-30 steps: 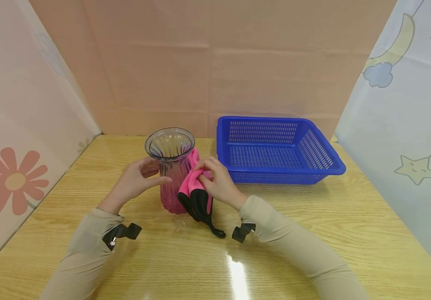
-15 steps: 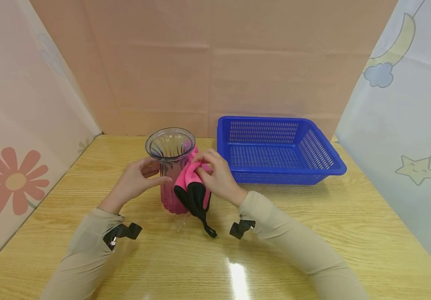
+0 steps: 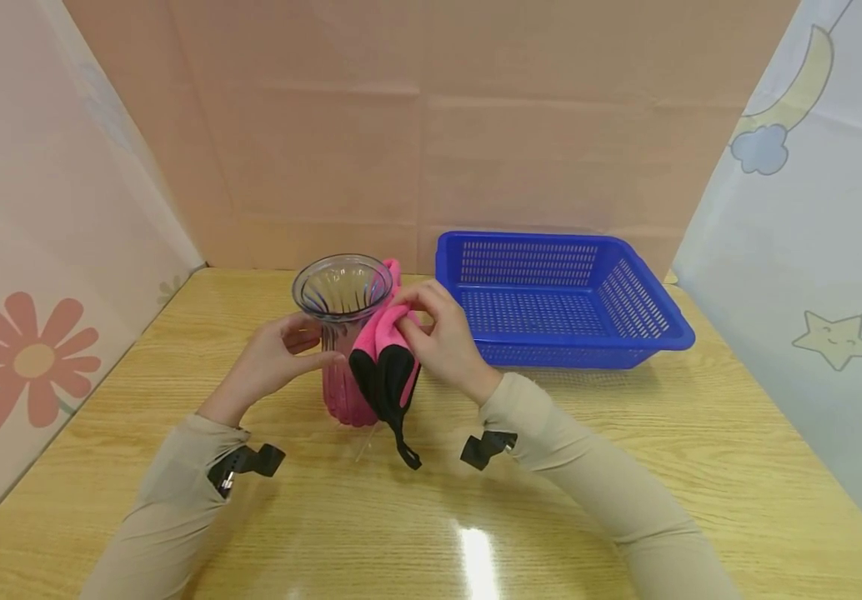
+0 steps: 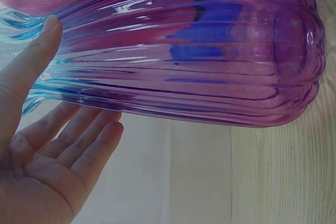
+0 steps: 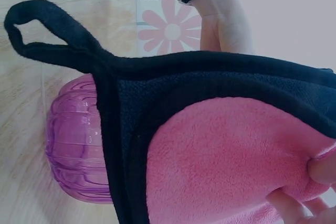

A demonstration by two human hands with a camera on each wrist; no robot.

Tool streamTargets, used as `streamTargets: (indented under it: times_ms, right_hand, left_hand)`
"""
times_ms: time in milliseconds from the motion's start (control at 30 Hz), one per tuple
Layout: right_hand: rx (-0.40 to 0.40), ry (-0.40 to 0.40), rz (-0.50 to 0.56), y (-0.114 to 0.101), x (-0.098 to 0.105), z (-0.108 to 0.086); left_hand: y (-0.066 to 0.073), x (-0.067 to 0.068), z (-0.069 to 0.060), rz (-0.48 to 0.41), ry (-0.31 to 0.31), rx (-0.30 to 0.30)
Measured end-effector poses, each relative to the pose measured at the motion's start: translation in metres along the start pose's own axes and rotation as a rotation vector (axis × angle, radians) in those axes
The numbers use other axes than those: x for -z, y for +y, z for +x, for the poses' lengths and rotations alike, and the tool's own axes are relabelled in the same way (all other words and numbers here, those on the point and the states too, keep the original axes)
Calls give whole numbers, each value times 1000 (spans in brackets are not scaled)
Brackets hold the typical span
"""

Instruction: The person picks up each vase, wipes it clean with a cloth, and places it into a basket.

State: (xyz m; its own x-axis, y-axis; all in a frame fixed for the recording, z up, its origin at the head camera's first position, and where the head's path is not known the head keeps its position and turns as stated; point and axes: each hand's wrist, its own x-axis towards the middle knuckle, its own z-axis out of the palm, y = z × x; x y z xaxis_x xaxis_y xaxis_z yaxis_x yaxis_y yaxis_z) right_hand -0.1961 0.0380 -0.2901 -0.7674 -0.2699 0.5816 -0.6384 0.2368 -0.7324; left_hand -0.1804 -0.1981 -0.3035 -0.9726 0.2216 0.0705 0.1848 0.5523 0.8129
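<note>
While right hand point(image 3: 442, 337) pinches pink cloth point(image 3: 389, 362) with dark trim, grip clamped on its folds, left hand point(image 3: 273, 358) holds glass vase point(image 3: 348, 404) near neck, thumb in front, fingers on far side. Cloth at vase's right side, black loop point(image 5: 47, 52) dangling. Vase upright on desk point(image 3: 311, 517), pinkish-purple below, bluish at flared rim. Farther right, blue basket point(image 3: 566, 341) on desk. Behind, peach backdrop point(image 3: 311, 150); flower-print panel point(image 3: 33, 361) at left.

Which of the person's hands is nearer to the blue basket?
Right. The right hand pinches the pink cloth beside the left end of the blue basket; the left hand is farther left, across the vase.
</note>
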Motion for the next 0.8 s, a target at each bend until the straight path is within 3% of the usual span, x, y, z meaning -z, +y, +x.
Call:
streamTargets:
  times_ms: [367, 800]
  right_hand:
    - [17, 26, 83, -4, 7, 3]
    - [4, -4, 48, 0, -1, -1]
  left_hand:
    - [1, 0, 0, -4, -12, 8]
    - [3, 1, -1, -4, -6, 7]
